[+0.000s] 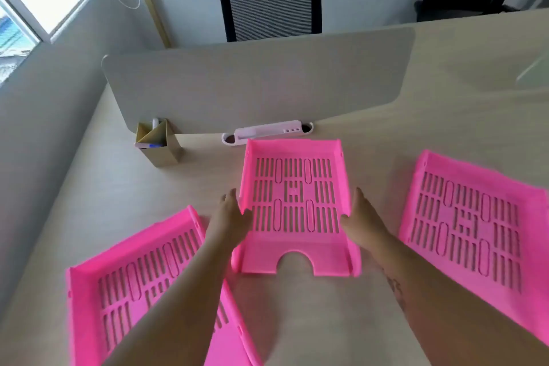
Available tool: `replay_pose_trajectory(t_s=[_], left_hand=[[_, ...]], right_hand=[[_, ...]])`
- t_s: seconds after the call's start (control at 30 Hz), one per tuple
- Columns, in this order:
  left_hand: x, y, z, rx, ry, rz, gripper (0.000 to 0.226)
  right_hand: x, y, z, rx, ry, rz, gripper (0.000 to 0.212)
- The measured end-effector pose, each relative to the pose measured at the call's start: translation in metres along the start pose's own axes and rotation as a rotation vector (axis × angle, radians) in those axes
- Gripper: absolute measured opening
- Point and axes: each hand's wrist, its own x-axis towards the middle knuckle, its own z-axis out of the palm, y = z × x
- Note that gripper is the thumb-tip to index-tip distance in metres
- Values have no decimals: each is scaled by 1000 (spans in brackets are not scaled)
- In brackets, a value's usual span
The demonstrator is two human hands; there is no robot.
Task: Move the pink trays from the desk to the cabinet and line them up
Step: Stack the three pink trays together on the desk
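Note:
Three slotted pink trays lie flat on the pale wooden desk (297, 321). The middle tray (294, 208) sits straight ahead with its notched front edge toward me. My left hand (230, 214) is against its left wall with the thumb over the rim. My right hand (364, 217) is against its right wall, thumb also over the rim. Both hands grip this tray by its sides while it rests on the desk. The left tray (124, 291) lies partly under my left forearm. The right tray (481, 235) lies angled at the right. No cabinet is in view.
A grey divider panel (258, 83) stands across the desk behind the trays. A white cable-port holder (267, 132) sits at its foot. A tan pen box (159, 142) stands at the back left. A black mesh chair (270, 3) is beyond the panel.

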Motion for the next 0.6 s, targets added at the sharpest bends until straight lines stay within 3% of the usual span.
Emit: replay_pose_trajectory(t_s=[0.17,0.37,0.47,0.6], left_hand=[[0,-21,13,-77,16,-128,35],[-18,-31,27,-182,57,-204,28],[-28,-28,30,-235,61,-235,29],[-33,-9,22,-165,127,-166,50]], right_hand=[[-7,5,9,46,4,94,77],[-3,9,3,47,15,74,64],[-3,11,-3,56,-18,45,63],[-1,12,-35,36,-22,-28,67]])
